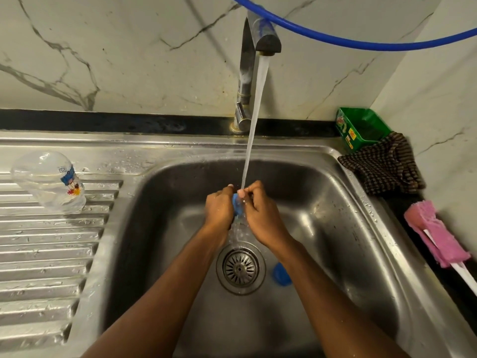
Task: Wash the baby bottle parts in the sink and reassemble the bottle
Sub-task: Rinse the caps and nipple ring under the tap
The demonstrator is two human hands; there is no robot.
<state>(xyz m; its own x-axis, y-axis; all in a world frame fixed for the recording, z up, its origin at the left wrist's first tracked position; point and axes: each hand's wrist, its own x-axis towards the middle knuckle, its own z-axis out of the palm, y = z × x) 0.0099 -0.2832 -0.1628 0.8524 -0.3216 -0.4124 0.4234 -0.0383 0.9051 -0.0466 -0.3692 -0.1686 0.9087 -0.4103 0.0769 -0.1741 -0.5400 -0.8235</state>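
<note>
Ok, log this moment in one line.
left hand, right hand grip blue part under tap | bottle on drainboard | blue cap by drain

Part [237, 206] in left grip [219, 208] and right grip [260, 210]: blue.
Piece [281, 274] below grips: blue.
Bottle [49, 180] left of grips: clear, blue band, orange leaf print.
Cloth [382, 164] right of grips: brown-black check.

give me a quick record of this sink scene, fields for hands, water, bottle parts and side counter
hands: left hand and right hand both pinch a small blue plastic bottle part
water: metal tap running, stream lands on that part
bottle: clear plastic bottle body with printed band, seemingly mouth down on ribbed steel drainboard
loose part: second blue round piece on steel sink floor, right of drain strainer
side counter: green soap box, brown checked cloth, pink sponge brush
</note>
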